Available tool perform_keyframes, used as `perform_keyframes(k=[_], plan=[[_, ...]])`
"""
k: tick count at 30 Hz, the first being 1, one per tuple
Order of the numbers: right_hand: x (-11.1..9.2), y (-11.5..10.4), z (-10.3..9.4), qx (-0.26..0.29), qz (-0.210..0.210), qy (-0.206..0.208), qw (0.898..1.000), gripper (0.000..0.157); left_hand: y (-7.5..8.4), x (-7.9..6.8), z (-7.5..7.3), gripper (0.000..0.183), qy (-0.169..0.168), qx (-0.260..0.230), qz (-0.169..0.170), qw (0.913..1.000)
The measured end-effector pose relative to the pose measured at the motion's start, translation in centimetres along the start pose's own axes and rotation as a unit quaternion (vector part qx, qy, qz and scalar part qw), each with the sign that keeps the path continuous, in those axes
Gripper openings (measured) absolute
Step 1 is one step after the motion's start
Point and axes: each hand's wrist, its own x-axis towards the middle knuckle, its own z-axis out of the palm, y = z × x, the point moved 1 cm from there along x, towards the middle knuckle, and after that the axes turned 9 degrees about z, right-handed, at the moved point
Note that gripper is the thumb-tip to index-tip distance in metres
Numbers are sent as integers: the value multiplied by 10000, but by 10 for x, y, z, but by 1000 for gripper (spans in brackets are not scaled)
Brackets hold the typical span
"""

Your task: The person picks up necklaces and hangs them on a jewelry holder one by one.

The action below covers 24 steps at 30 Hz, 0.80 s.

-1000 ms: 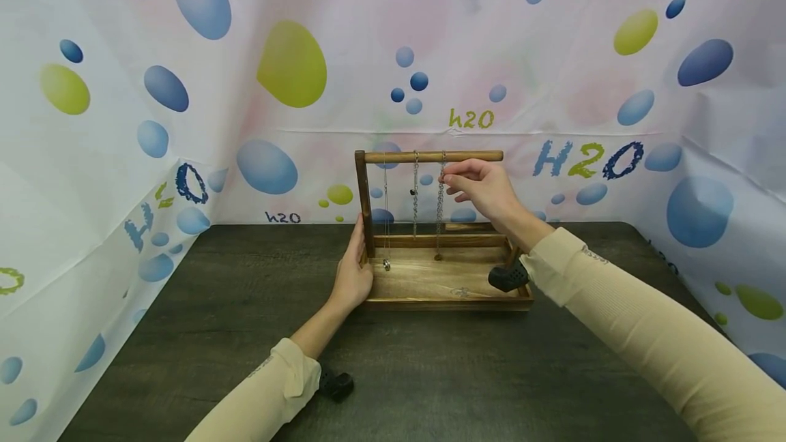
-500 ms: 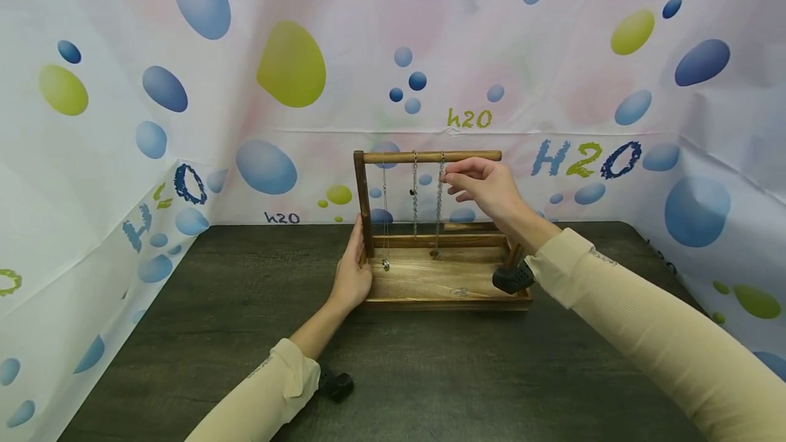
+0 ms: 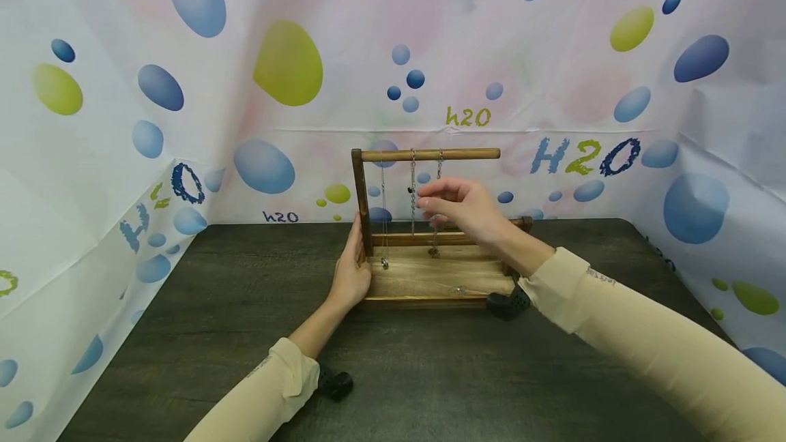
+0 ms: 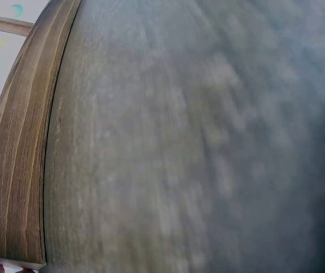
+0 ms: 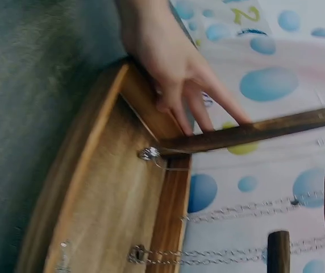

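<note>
A wooden jewelry stand has a tray base and a top bar. On the bar hang a thin necklace with a pendant at left, a chain necklace with a small dark bead in the middle, and another chain necklace to its right. My left hand rests against the stand's left side, fingers stretched along it. Near the middle and right-hand chains, my right hand has its fingers loosely bent, thumb and index apart. It hides part of the right-hand chain; I see nothing held.
A thin chain with a pendant lies in the tray. The stand sits on a dark wood-grain table. Behind rises a patterned curtain. A short dark post shows in the right wrist view.
My right hand has left the upper part of the right-hand chain and moved down and left. That chain still hangs from the bar. My left hand stays on the stand.
</note>
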Motion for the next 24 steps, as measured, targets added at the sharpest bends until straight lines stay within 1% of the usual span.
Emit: perform_keyframes(k=[5,10,14,19,24], plan=[[-16,5,10,-200,155,-405,9989,26,2,1,0,103,4,16,-22,10000],[-30,16,11,-450,289,-686,9962,24,3,1,1,102,-1,-1,-6,10000],[-37,28,6,-597,323,-725,9951,24,2,1,2,103,-15,-43,-12,10000],[-43,45,-5,-618,413,-688,9949,24,0,1,2,103,-6,-94,0,10000],[-49,63,-18,-888,506,-629,9928,25,-2,0,1,105,14,-76,-79,9999]])
